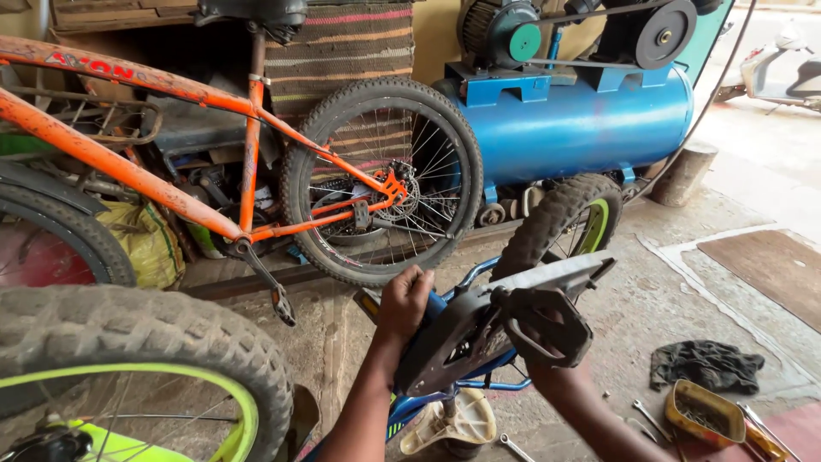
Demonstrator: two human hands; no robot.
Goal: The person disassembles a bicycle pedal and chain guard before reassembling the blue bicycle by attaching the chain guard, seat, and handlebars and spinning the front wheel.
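**Saddle in both hands over an upturned small bicycle**

Over the blue frame (445, 389) of a small upturned bicycle, close below the camera, a person holds a dark grey saddle (479, 329) in both hands. The left hand (404, 301) is curled over the saddle's near end, fingers wrapped round its edge and closed on it. The right hand (547, 329) grips from the other side; its fingers seem folded in under the saddle's rails and shell, though how tightly they close cannot be told, since the saddle covers most of them. The saddle sits tilted, its underside turned partly toward the camera, just above the frame and touching or nearly touching it; whether it is fastened there does not show.

As a judgement, the work looks part-way along: the bicycle stands inverted with its green-rimmed knobby wheels, one at the near left (128, 376) and one beyond the saddle (569, 224), both in place, while the saddle appears loose in the hands rather than settled. Spanners (654, 421) lie on the concrete floor (667, 299) at the right, beside a yellow tin (703, 412) and a dark rag (705, 364). Behind stand an orange bicycle (248, 154) and a blue compressor tank (581, 124).
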